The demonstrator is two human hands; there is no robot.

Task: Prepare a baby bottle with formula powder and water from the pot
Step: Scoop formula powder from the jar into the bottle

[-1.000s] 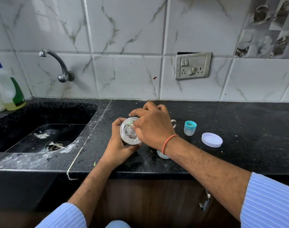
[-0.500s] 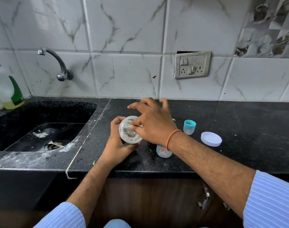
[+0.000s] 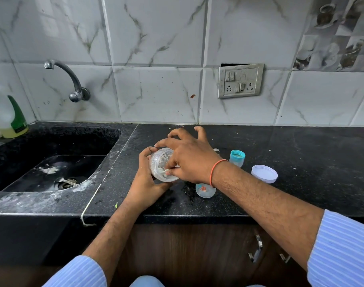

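Head view: right hand [image 3: 189, 160] hides scoop [image 3: 163, 172] (mostly).

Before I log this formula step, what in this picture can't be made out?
Head view only:
- Scoop: mostly covered by right hand; its load unseen.
- Jar: powder level blurred; left hand wraps it.
- Baby bottle: top behind right wrist.
- Pot: out of view.

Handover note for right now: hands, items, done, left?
Left hand grips the tilted formula jar.
Right hand pinches a scoop at the jar's mouth.
Bottle is on the counter under the right wrist; teal cap and jar lid lie right of it.
Done: jar opened, bottle uncapped.
Left: powder into the bottle, water, close. No pot in view.
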